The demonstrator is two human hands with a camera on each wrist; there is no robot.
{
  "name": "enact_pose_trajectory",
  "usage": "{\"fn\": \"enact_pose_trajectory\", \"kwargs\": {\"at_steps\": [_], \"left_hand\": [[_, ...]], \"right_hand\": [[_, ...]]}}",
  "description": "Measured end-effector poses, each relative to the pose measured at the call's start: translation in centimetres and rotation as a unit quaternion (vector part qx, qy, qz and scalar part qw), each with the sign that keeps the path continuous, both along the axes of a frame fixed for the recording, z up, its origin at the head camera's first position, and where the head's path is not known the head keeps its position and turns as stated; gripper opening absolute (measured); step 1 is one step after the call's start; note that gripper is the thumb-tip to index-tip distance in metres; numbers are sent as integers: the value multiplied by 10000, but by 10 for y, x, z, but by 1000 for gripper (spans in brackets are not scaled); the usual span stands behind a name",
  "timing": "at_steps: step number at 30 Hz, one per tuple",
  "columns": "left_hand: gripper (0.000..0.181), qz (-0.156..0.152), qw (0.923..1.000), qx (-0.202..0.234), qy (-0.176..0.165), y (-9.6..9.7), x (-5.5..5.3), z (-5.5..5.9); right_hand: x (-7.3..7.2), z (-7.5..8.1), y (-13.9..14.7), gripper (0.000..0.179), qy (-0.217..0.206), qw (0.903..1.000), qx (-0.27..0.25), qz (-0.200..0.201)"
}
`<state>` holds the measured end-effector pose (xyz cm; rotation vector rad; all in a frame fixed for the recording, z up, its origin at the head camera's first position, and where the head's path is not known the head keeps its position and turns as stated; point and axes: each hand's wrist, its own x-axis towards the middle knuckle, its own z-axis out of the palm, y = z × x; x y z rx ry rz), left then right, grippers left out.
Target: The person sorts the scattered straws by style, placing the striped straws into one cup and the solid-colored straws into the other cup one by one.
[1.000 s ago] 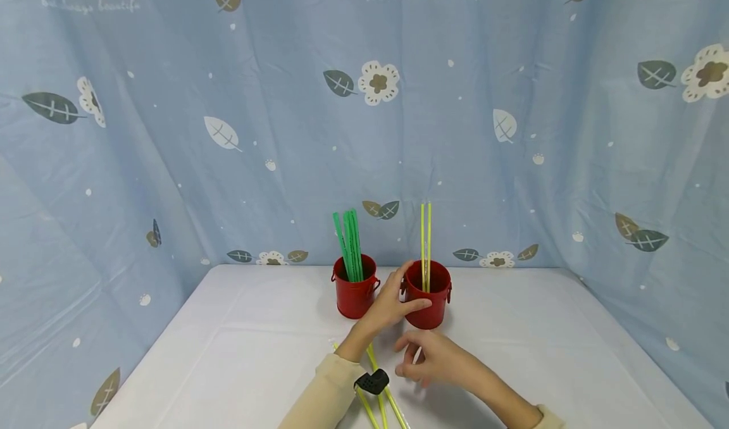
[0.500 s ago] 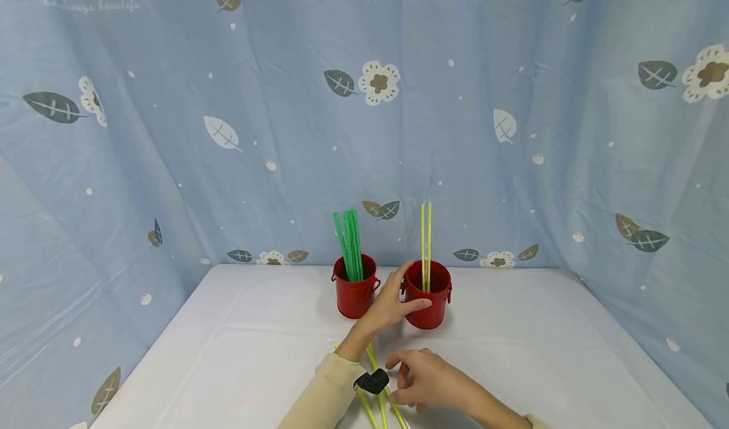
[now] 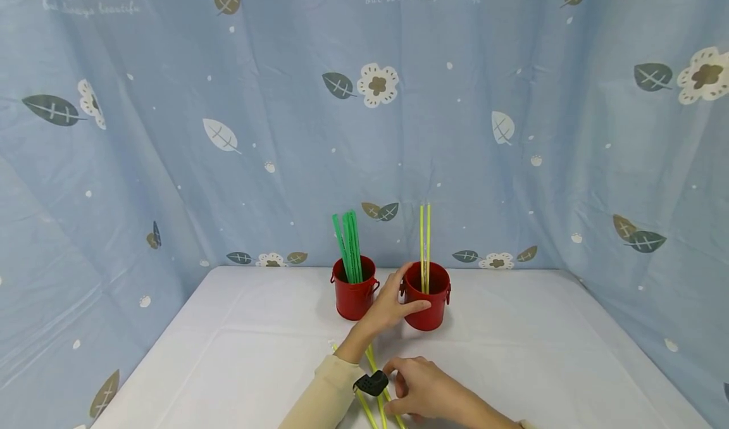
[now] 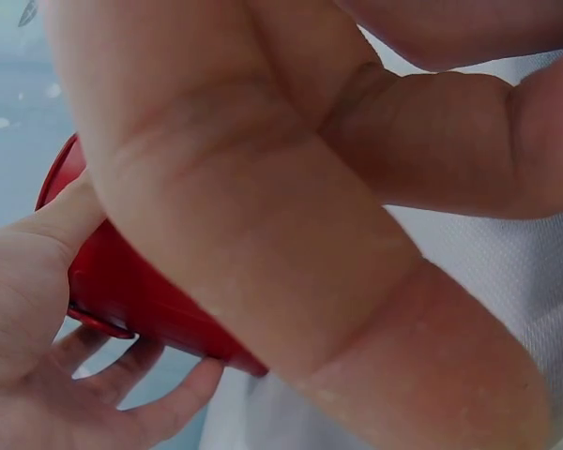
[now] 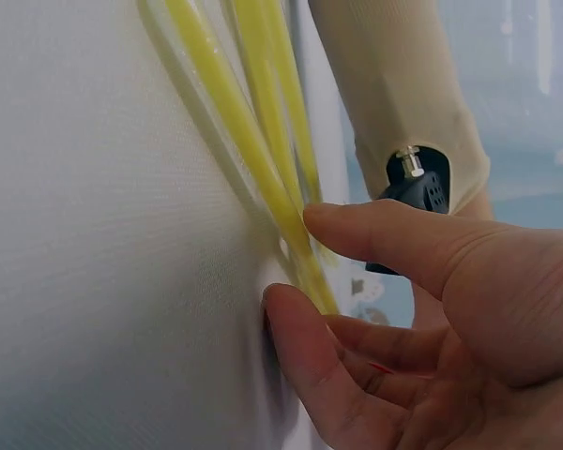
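Observation:
My left hand [image 3: 388, 305] holds the right-hand small red bucket [image 3: 429, 315], thumb across its front and fingers at its left side. Two yellow straws [image 3: 422, 239] stand upright in that bucket. Below, on the white cloth, lie several loose yellow straws [image 5: 225, 84], partly covered by the left forearm. My right hand [image 3: 424, 388] is down beside them with bent fingers. In the right wrist view its thumb tip meets one straw, while the index finger lies on the other side with a gap. Large fingers of the right hand [image 4: 263, 216] block much of the left wrist view.
A second red bucket [image 3: 354, 299] with several green straws [image 3: 353, 245] stands left of the held one. A black wrist camera [image 3: 371, 383] sits on the left cuff, close to the right hand. Behind the table hangs a blue patterned curtain [image 3: 273, 100].
My right hand has moved down and slightly left, from in front of the bucket to the loose yellow straws. The left hand stays on the bucket.

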<state>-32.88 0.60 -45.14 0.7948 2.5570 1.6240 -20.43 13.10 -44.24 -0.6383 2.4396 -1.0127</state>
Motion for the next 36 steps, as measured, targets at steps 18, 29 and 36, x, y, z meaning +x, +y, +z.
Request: {"fn": "enact_pose_trajectory", "kwargs": {"at_steps": [18, 29, 36], "left_hand": [[88, -10, 10000, 29, 67, -1, -1, -2], [88, -24, 10000, 50, 75, 0, -1, -4], [89, -17, 10000, 5, 48, 0, -1, -3]], "right_hand": [[1, 1, -2, 39, 66, 9995, 271, -151], [0, 3, 1, 36, -90, 9995, 283, -137], [-3, 10, 8, 41, -137, 9998, 32, -134]]}}
